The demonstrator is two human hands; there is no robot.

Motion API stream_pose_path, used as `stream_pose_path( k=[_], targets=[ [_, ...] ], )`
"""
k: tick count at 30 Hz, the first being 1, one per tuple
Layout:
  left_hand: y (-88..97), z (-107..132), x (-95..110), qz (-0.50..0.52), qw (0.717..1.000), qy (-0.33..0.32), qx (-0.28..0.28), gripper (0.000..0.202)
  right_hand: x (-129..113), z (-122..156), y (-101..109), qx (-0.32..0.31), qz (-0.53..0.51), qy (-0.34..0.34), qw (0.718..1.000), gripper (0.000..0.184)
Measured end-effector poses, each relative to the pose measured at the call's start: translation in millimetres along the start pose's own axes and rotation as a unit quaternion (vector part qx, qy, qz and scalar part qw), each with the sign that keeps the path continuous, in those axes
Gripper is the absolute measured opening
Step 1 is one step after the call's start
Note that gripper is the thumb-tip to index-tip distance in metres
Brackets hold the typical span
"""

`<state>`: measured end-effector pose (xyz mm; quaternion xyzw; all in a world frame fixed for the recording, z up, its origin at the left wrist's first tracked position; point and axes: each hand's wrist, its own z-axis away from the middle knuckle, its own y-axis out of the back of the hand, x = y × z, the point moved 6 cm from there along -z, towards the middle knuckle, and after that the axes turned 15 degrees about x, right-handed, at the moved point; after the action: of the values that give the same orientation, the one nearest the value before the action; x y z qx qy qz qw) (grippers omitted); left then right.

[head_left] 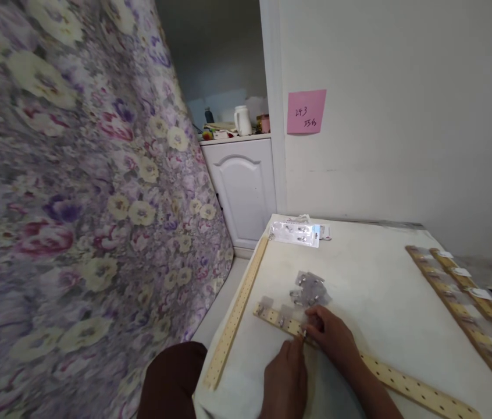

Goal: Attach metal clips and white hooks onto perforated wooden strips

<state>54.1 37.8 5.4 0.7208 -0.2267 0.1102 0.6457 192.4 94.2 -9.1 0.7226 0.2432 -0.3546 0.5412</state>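
Metal clip (304,334) seemingly being fitted to perforated strip (403,380), lower centre to lower right. Left hand (286,372) bunched, right hand (332,333) half-curled, both at clip; hold can't be told. Careful alignment probably called for next.

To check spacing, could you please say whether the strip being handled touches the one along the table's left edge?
Apart: the head view shows white tabletop between the handled strip and the left-edge strip.

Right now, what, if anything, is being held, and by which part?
The left hand and right hand are both at a small metal clip on the perforated strip; whether either grips it, and where, cannot be told.
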Motion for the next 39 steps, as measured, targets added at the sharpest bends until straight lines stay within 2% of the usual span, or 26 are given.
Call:
stream_pose_path(
  k=[4,11,20,29,35,39],
  targets=[
    [5.7,2.9,2.4,0.012,0.999,0.0,0.03,0.042,-0.9,-0.5,1.6,0.022,-0.02,0.022,0.999,0.022],
    [3.6,3.4,-2.6,0.048,0.996,-0.019,0.071,0.042,-4.5,0.9,5.6,0.045,-0.026,0.045,0.998,0.02],
    [-1.1,1.4,-4.5,0.042,0.996,-0.037,0.065,0.045,-2.4,0.6,2.5,0.038,-0.016,0.018,0.999,0.019],
    [-1.6,1.7,-4.3,0.039,0.997,-0.026,0.056,0.045,0.1,-0.5,2.4,0.024,-0.011,-0.01,1.0,0.023],
    [-10.5,-2.2,-8.0,0.018,0.999,-0.014,0.023,0.046,1.8,-3.7,0.9,0.0,-0.007,-0.037,0.999,0.022],
    [-12.7,-2.9,-11.0,0.023,0.999,-0.007,0.025,0.045,1.1,-3.0,-0.7,-0.012,-0.001,-0.04,0.999,0.023]
  ],
)
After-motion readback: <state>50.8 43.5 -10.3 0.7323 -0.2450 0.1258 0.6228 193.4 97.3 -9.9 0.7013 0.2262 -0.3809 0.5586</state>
